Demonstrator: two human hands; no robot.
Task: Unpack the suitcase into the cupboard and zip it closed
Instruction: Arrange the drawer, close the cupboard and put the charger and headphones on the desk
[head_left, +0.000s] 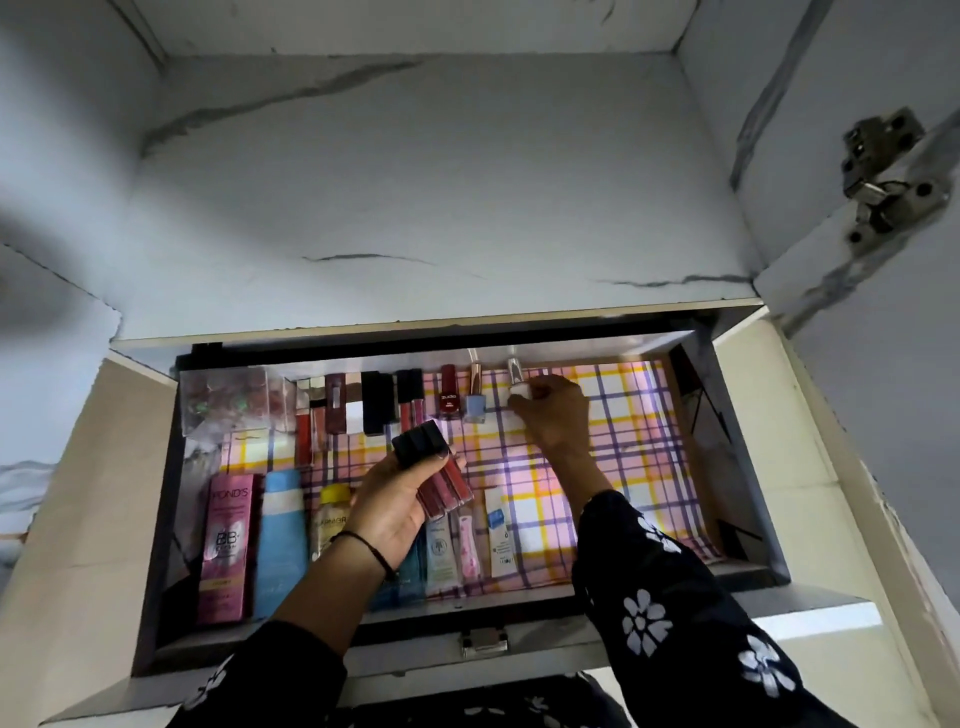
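While the right hand pinched a small white bottle upright in the back row of the cupboard drawer, just beside a blue bottle, the left hand gripped a bundle of lip gloss tubes above the drawer's middle. Best approach, likely: seat the bottle flat on the checked liner, in line with its neighbours, and let go only once steady. Suitcase not in view.

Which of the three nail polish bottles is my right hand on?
The white bottle, rightmost; the red bottle and blue bottle stand untouched left of it.
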